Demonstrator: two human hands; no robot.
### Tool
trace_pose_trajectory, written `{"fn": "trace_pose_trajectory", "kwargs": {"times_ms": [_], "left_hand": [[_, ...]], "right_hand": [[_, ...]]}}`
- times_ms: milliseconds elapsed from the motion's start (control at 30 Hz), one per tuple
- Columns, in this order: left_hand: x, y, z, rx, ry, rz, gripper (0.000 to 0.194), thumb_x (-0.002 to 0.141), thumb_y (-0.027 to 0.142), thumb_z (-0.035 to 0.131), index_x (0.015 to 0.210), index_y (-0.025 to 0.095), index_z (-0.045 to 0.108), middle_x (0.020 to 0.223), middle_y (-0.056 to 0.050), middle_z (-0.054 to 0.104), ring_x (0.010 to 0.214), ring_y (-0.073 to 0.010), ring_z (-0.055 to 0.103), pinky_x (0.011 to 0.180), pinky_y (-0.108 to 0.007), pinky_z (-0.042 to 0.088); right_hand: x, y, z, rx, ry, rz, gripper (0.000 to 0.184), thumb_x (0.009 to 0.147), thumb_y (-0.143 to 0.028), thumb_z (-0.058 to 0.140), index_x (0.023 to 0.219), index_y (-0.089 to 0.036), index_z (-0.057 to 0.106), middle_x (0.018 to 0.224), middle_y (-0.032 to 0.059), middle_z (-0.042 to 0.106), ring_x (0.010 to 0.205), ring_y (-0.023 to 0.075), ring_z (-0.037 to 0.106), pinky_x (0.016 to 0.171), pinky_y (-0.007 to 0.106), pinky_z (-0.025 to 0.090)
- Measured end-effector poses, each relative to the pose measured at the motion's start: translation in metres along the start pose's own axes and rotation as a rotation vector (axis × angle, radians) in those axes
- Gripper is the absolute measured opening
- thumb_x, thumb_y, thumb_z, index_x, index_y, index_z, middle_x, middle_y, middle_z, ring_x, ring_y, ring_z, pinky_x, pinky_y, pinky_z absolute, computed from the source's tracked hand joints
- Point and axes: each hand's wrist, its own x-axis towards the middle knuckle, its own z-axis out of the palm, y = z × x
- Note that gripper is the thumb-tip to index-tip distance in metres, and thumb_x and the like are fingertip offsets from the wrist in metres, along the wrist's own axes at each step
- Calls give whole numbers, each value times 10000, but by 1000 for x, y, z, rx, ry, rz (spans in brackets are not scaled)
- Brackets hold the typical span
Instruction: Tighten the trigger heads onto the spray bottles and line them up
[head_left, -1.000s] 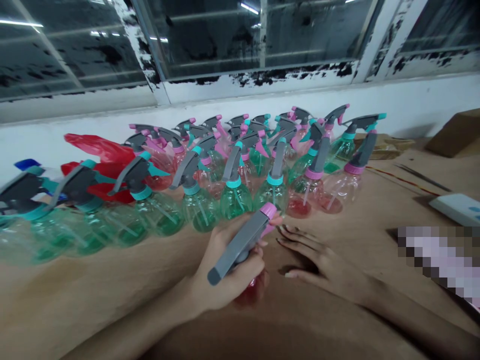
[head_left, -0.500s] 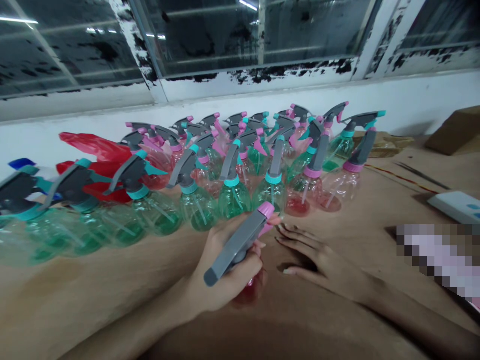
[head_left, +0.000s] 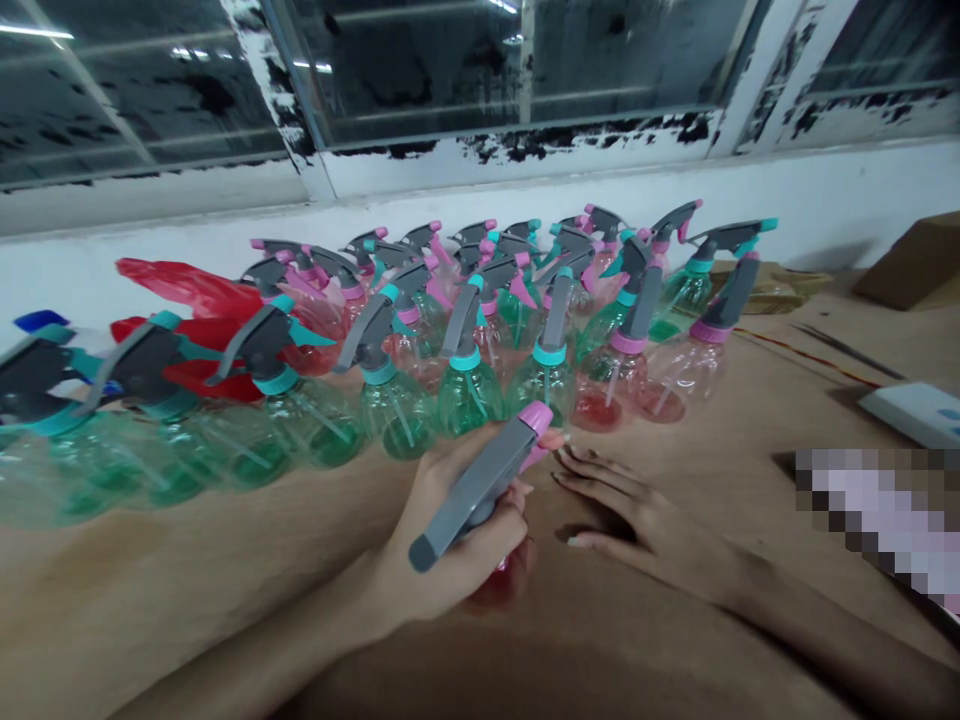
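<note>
My left hand (head_left: pixel 457 540) is closed round the neck of a spray bottle (head_left: pixel 484 485) with a grey trigger head and a pink nozzle. The bottle's reddish body shows below my fingers; its collar is hidden by them. My right hand (head_left: pixel 622 510) lies on the tabletop just right of that bottle, fingers stretched out and holding nothing. Just beyond my hands stand a green spray bottle (head_left: pixel 541 385) with a turquoise collar and a pink spray bottle (head_left: pixel 606 385).
Several more green and pink spray bottles (head_left: pixel 397 410) fill the back and left of the wooden table (head_left: pixel 247 600). Behind them lies a red plastic bag (head_left: pixel 187 290). At right are a white box (head_left: pixel 915 415), thin dark tweezers-like pieces (head_left: pixel 847 350) and a cardboard box (head_left: pixel 915 265).
The view has shifted very slightly. Both hands and the held spray bottle stay practically where they were.
</note>
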Motion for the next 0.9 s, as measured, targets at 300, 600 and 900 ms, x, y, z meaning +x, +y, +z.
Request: {"fn": "trace_pose_trajectory", "kwargs": {"times_ms": [300,600,900], "left_hand": [[1,2,-2,4,-6,-18,221,659,125,460,800,215,604,798,-11,649,598,-134,599,621,-245,516],[0,1,-2,55,-18,-31,175,682,136,466,765,224,591,761,-11,643,640,-142,623,627,-241,527],[0,1,-1,85,11,-16,167,676,133,469,748,226,589,748,-1,644,614,-139,616,611,-249,520]], "right_hand": [[0,0,-2,10,-7,-9,585,834,-457,529,1357,-248,372,1409,53,408,1310,232,326,1056,464,328],[1,-2,-4,8,-16,-6,584,840,-455,521,1364,-255,358,1409,53,409,1309,234,328,1053,476,332],[1,-3,-5,-16,-36,7,583,841,-469,512,1357,-237,373,1410,54,408,1314,227,319,1060,458,325]]}}
